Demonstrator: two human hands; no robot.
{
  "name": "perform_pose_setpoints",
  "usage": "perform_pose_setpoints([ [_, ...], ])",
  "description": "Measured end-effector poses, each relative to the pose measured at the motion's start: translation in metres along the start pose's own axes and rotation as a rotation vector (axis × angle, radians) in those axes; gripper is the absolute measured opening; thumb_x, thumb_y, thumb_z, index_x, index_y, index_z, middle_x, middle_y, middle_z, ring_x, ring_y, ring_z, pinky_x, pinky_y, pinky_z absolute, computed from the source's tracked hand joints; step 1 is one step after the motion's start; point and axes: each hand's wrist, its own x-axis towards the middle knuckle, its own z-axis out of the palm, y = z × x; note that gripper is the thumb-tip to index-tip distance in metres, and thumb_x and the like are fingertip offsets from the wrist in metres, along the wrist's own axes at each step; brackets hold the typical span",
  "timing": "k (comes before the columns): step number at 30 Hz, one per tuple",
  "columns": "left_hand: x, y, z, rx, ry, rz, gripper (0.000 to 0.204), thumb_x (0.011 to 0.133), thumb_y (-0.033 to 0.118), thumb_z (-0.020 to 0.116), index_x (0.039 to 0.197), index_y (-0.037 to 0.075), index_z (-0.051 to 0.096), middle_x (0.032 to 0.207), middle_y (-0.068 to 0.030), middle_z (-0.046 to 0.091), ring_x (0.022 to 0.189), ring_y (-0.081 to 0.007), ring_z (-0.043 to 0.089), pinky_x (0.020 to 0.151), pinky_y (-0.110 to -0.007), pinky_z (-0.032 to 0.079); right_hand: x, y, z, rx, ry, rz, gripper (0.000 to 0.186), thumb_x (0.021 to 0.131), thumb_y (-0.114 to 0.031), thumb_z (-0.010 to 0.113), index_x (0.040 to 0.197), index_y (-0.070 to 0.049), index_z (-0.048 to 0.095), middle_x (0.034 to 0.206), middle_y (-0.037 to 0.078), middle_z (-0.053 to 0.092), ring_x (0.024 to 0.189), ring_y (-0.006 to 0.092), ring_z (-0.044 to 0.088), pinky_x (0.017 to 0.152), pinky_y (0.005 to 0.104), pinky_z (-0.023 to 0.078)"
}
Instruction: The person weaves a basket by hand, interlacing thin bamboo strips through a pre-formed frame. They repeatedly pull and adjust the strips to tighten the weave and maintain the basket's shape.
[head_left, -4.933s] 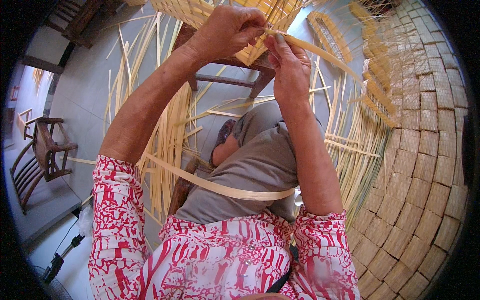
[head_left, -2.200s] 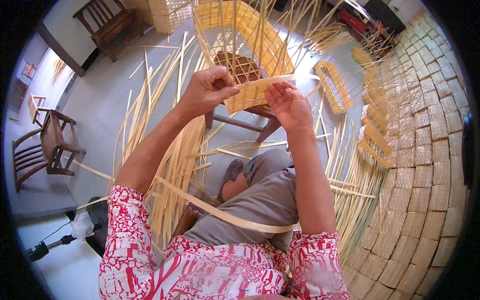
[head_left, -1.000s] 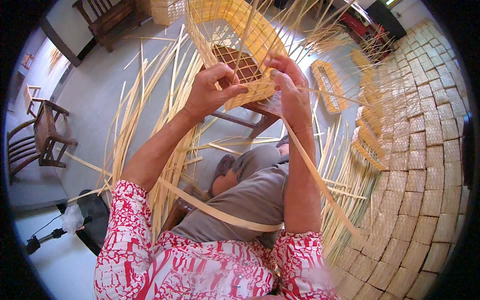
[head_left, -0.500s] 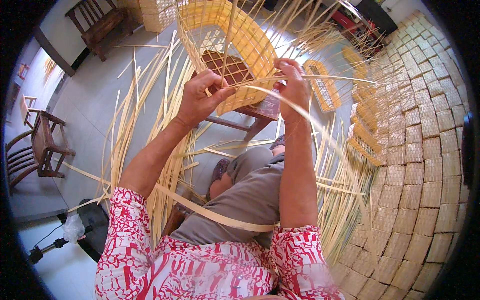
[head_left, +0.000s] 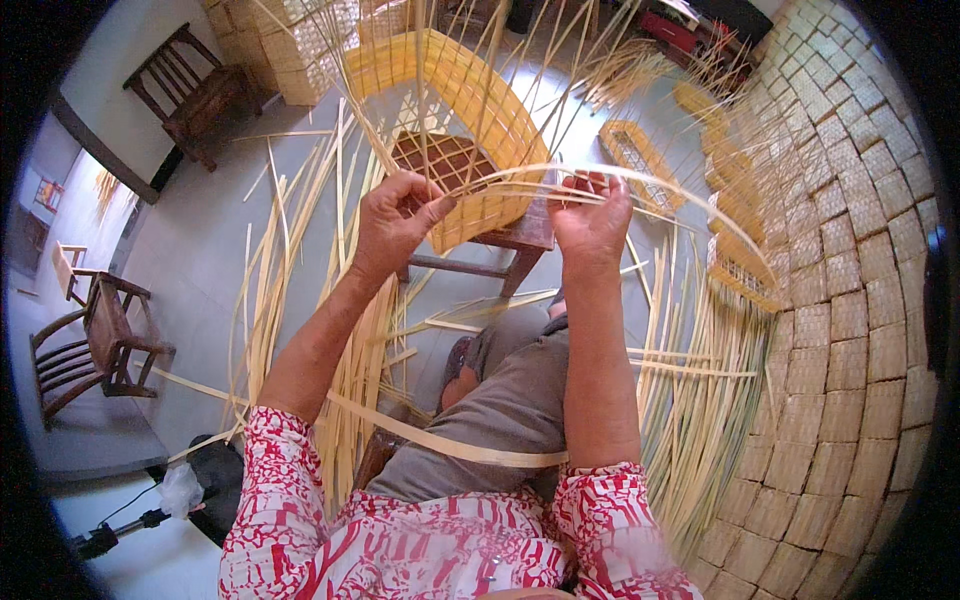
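A person in a red-and-white patterned shirt point(head_left: 440, 545) is handling a yellow woven basket point(head_left: 492, 112), which is resting on a dark wooden bench point(head_left: 528, 230) just beyond both hands, its thin uprights point(head_left: 421, 80) fanning above them. The left grip point(head_left: 395, 222) is pinching thumb and forefinger together on a pale strip point(head_left: 632, 175) at the basket's near rim, and the strip is arching past the right grip point(head_left: 592, 220) and drooping beyond it. The right grip is showing its palm, fingers standing apart and loosely curling; whether they are touching the strip is unclear. Below both grips, a long band point(head_left: 450, 446) is curving across grey trousers point(head_left: 500, 390). Loose strips point(head_left: 350, 350) are lying on the floor point(head_left: 205, 290) below the left grip, and another bundle point(head_left: 690, 410) is lying below and right of the right grip. Woven panels point(head_left: 850, 330) are spreading farther right; a chair point(head_left: 112, 312) is standing well left of the left grip.
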Motion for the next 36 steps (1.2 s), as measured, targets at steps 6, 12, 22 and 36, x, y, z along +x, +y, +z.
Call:
perform_pose_setpoints([
  [6,0.005,0.003,-0.013,0.123,-0.154,-0.002,0.015,0.086,0.015,0.079,0.089,0.005,0.068,0.073,0.0023,0.063,0.067,-0.0050,0.058,0.060,-0.023,0.049,-0.017,0.007,0.007,-0.265,-0.014,-0.225,0.039,0.097,-0.047,0.055,0.084,-0.011,0.055,0.078,0.002,0.052,0.074,0.0171,0.051,0.068,0.0329,0.044],
  [12,0.010,0.012,-0.025,0.254,-0.267,-0.049,0.018,0.081,0.017,0.083,0.085,0.004,0.070,0.072,0.0004,0.067,0.066,-0.0059,0.061,0.059,-0.023,0.050,-0.035,0.008,0.009,-0.658,-0.205,-0.410,0.059,0.087,-0.064,0.064,0.100,-0.006,0.064,0.087,0.003,0.056,0.082,0.0137,0.054,0.072,0.0275,0.043],
  [22,0.043,0.000,-0.089,0.288,-0.534,-0.063,0.019,0.080,0.015,0.084,0.083,0.003,0.070,0.077,0.0013,0.068,0.073,-0.0057,0.060,0.064,-0.023,0.047,-0.036,-0.002,-0.059,-0.742,-0.307,0.011,0.055,0.092,-0.049,0.068,0.127,-0.007,0.061,0.100,-0.002,0.059,0.087,0.0114,0.056,0.077,0.0291,0.046],
  [36,0.047,-0.011,-0.129,0.270,-0.545,0.015,0.018,0.087,0.021,0.079,0.092,0.005,0.073,0.081,0.0027,0.067,0.074,-0.0047,0.058,0.067,-0.023,0.047,-0.023,0.055,-0.057,-0.505,-0.159,0.064,0.018,0.097,-0.018,0.066,0.111,-0.010,0.060,0.103,0.003,0.067,0.093,0.0172,0.064,0.081,0.0315,0.052],
])
